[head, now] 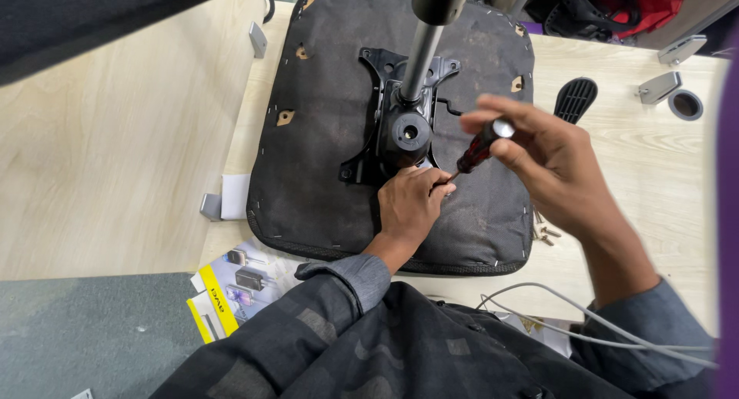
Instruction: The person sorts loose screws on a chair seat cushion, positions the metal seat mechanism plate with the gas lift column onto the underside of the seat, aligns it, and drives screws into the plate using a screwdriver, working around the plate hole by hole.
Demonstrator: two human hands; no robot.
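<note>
Your left hand [412, 202] rests closed on the upturned seat cushion [323, 160], fingertips pinching the screwdriver [479, 146] tip at six o'clock of the black metal plate [377, 75]. Your right hand [554, 164] grips the handle at three o'clock. It looks light, stiff and likely slick; hold the handle.

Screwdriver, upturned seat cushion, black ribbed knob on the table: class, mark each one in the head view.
screwdriver [479, 146], head view, on its dark red handle.
upturned seat cushion [323, 176], head view, on bare black fabric left of the metal plate.
black ribbed knob [576, 97], head view, on its ribbed face.
</note>
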